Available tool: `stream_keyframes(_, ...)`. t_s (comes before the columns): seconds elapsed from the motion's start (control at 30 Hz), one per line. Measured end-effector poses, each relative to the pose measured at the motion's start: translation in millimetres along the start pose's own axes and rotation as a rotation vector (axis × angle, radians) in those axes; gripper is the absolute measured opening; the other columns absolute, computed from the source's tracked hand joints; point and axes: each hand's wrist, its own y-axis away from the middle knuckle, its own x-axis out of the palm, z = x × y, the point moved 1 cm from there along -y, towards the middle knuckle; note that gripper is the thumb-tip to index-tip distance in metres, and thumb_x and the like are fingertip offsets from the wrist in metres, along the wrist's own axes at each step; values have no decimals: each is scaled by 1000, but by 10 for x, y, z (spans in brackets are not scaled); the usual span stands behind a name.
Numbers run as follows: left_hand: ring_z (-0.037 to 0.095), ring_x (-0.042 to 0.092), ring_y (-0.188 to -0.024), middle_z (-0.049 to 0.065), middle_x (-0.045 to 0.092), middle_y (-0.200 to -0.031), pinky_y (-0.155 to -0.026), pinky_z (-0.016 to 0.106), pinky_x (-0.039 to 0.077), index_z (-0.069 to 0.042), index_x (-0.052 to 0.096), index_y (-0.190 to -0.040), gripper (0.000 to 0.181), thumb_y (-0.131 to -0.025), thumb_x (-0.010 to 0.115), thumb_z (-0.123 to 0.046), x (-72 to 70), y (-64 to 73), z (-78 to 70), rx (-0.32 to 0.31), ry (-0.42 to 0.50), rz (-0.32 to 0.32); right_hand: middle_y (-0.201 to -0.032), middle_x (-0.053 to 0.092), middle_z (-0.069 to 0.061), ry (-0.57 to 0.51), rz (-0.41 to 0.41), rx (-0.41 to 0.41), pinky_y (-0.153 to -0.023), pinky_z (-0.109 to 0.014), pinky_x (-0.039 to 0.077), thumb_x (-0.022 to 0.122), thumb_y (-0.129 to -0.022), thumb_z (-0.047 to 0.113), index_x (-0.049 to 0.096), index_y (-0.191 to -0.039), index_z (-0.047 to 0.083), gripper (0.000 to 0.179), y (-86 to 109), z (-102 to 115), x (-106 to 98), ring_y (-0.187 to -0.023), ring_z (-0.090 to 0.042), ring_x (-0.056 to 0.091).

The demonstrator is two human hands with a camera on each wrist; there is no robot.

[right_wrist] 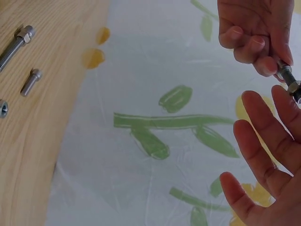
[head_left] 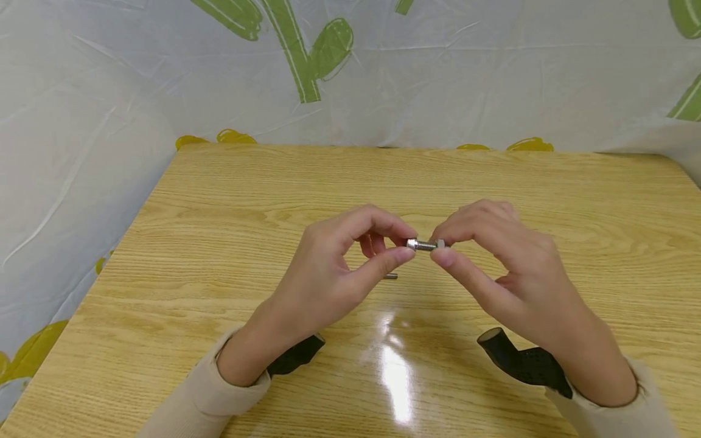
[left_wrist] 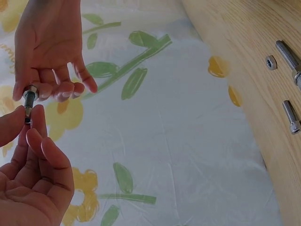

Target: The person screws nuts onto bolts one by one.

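**Steel bolt point(head_left: 424, 246) and hex nut point(head_left: 440, 244) held over the worktop point(head_left: 263, 207)**

Both hands are pinching. The left hand point(head_left: 339, 261), at nine o'clock from the bolt, grips its head between thumb and forefinger. The right hand point(head_left: 515, 280), between three and four o'clock, pinches the hex nut with thumb and forefinger; the right-wrist view shows its other fingers apart. The bolt lies nearly level in the head view, its head at nine o'clock and the hex nut around its three o'clock end.

At eight o'clock from the bolt, a metal rod end point(head_left: 390, 276) shows past the left thumb, the rest hidden.

The left-wrist view shows more hardware on the worktop: a long bolt point(left_wrist: 285, 53) carrying a nut near its head, a loose nut point(left_wrist: 271, 62) at eight o'clock from it, just beside, and a short bolt point(left_wrist: 291, 117) at six o'clock.

Beige sleeves point(head_left: 202, 401) cover the forearms, with a black wrist mount point(head_left: 528, 365) at six o'clock from the right hand. A white sheet point(head_left: 416, 91) printed with green leaves hangs at twelve o'clock, beyond the worktop.
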Motion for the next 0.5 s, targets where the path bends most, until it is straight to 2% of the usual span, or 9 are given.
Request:
stream_keyframes(0.03,3,54,-73,-14,65,-91,-67,22,48,-11,63,-98,15,-88,65,-23,5,0,3,6,0,-2,-86,66,1,-4,5,7,-89,-32,36,64,-88,11,68,-87,8,5,2,-2,2,-89,-13,57)
stream_keyframes(0.13,2,54,-74,-17,64,-93,-66,22,48,-16,63,-99,16,-89,64,-29,39,23,100,53,-1,-23,-84,65,2,-4,15,23,-90,-33,35,56,-93,11,66,-83,12,14,20,-19,7,-87,-12,56)
stream_keyframes(0.23,3,55,-75,-17,65,-93,-67,22,48,-17,63,-100,16,-89,64,-29,43,29,128,62,11,-32,-87,64,3,9,43,47,-91,-32,34,54,-95,15,66,-88,13,15,37,-32,-2,-88,-11,55)
stream_keyframes(0.3,3,55,-74,-16,65,-93,-67,22,48,-17,64,-100,16,-88,64,-28,38,29,129,64,16,-35,-93,64,3,28,66,71,-90,-29,35,60,-92,20,66,-97,11,12,46,-29,-16,-91,-12,54)
stream_keyframes(0.43,4,54,-73,-15,65,-93,-66,23,48,-15,64,-100,16,-88,64,-27,27,24,117,66,22,-37,-102,64,-1,50,70,81,-89,-22,38,75,-79,21,61,-110,4,38,39,-6,-33,-95,-14,53)
stream_keyframes(0.5,4,54,-73,-15,65,-92,-66,23,48,-15,64,-99,16,-89,64,-27,22,22,112,64,23,-38,-102,64,-3,48,51,56,-88,-22,40,77,-77,18,60,-110,0,41,28,-1,-32,-95,-15,54)
